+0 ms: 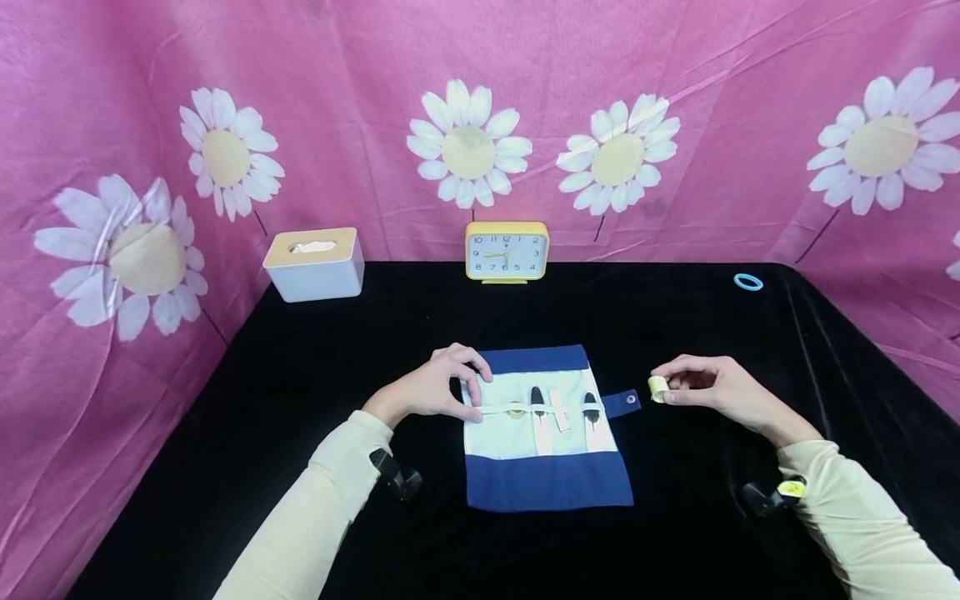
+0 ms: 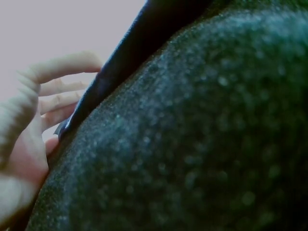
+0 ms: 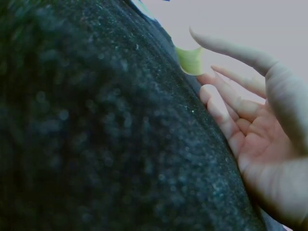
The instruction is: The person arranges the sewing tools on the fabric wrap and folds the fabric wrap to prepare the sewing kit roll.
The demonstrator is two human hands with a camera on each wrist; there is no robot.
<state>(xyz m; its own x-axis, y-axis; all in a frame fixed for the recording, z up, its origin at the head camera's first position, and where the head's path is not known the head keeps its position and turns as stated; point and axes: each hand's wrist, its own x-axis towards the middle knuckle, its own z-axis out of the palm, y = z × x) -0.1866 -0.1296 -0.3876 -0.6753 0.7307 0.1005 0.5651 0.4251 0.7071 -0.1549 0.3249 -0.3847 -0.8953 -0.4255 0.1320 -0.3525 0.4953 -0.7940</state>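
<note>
Fingers of the right hand (image 1: pixel 708 385), right of centre, pinch a small pale-yellow cylinder (image 1: pixel 657 388); its axis is hard to tell. At lower centre, a blue-and-white cloth case (image 1: pixel 547 483) lies open, its snap tab (image 1: pixel 621 403) pointing right. The left hand (image 1: pixel 435 383) touches its left edge, fingers spread and curved. Under a crosswise band (image 1: pixel 496 409), two black-ended tools (image 1: pixel 536 396) run lengthwise, black ends toward the frame's top.

Pale cream long sleeves, the left (image 1: pixel 307 500) and right (image 1: pixel 870 517), end at the wrists, leaving the left hand (image 1: pixel 431 385) and right hand (image 1: pixel 712 386) bare. Each cuff carries a small black wrist camera (image 1: pixel 396 477), the right one marked by a bright yellow patch (image 1: pixel 792 488).
</note>
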